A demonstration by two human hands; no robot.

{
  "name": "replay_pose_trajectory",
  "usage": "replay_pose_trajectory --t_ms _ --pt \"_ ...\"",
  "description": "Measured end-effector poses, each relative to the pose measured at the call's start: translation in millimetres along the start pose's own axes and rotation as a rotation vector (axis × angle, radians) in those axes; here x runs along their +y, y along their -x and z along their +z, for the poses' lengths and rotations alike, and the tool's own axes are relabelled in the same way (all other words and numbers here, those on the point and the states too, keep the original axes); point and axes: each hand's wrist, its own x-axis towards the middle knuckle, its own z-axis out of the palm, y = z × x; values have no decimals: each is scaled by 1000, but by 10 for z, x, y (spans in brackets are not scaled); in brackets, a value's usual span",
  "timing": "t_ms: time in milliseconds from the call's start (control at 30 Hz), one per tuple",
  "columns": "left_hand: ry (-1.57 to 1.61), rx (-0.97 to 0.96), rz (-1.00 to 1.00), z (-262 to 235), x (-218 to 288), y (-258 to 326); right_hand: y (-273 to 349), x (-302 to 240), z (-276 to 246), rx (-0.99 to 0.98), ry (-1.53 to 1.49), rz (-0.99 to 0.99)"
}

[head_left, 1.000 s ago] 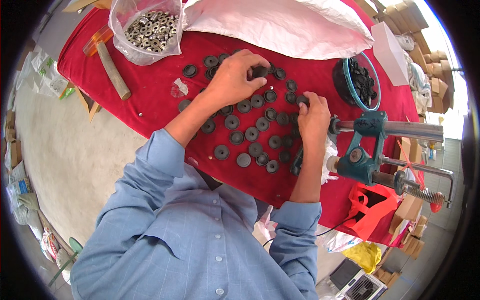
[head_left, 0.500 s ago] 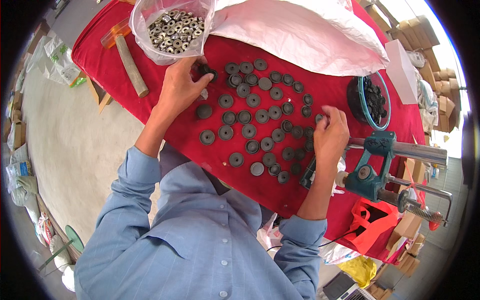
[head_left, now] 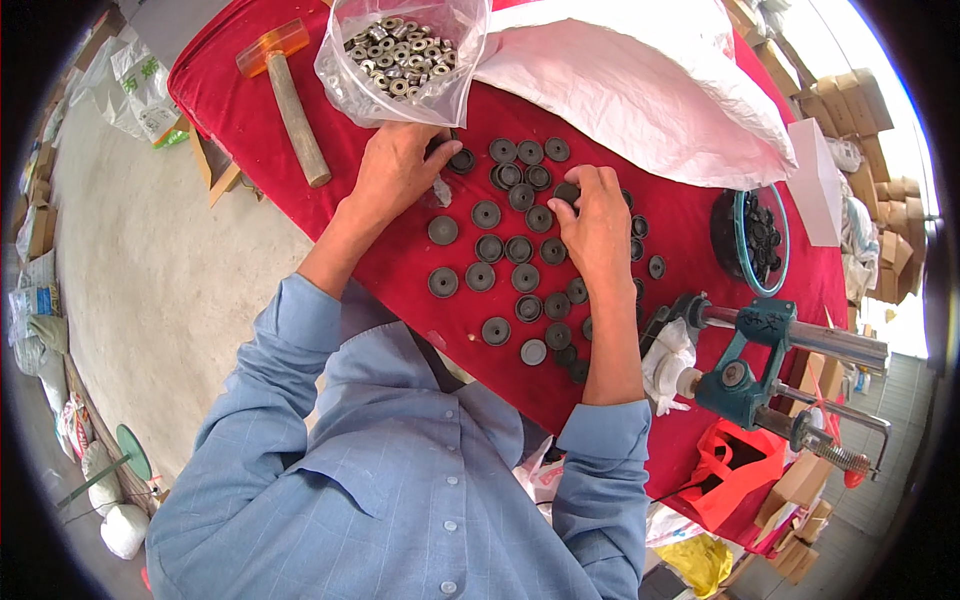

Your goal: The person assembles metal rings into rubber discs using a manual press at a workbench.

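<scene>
Several black round discs (head_left: 503,248) lie in rows on a red cloth (head_left: 400,260) over the table. My left hand (head_left: 395,170) rests at the top left of the rows, just below a clear plastic bag of small metal rings (head_left: 405,50). Its curled fingertips are against a black disc (head_left: 461,160); what they hold is hidden. My right hand (head_left: 600,228) lies over the right side of the rows. Its thumb and fingertips pinch a black disc (head_left: 566,192) at the top.
A hammer with an orange head (head_left: 285,95) lies at the left of the cloth. A big white sack (head_left: 640,90) covers the far side. A round tub of black discs (head_left: 755,235) and a teal hand press (head_left: 750,360) stand at the right. Cardboard boxes (head_left: 850,110) are beyond.
My left hand moved from the middle of the discs up to the bag of rings. My right hand left the table edge by the press and reached up to the top rows.
</scene>
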Motion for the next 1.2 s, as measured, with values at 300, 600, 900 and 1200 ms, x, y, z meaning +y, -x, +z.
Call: replay_pose_trajectory --t_ms 300,600,900,1200 --pt "40 -69 367 184 426 53 98 0 -220 -52 -193 101" --pt "47 -117 390 507 492 -4 283 398 -434 225 -19 162" --pt "-7 -80 420 531 466 27 382 477 -258 191 158 47" --pt "-16 -101 406 450 494 65 447 295 -264 221 196 27"
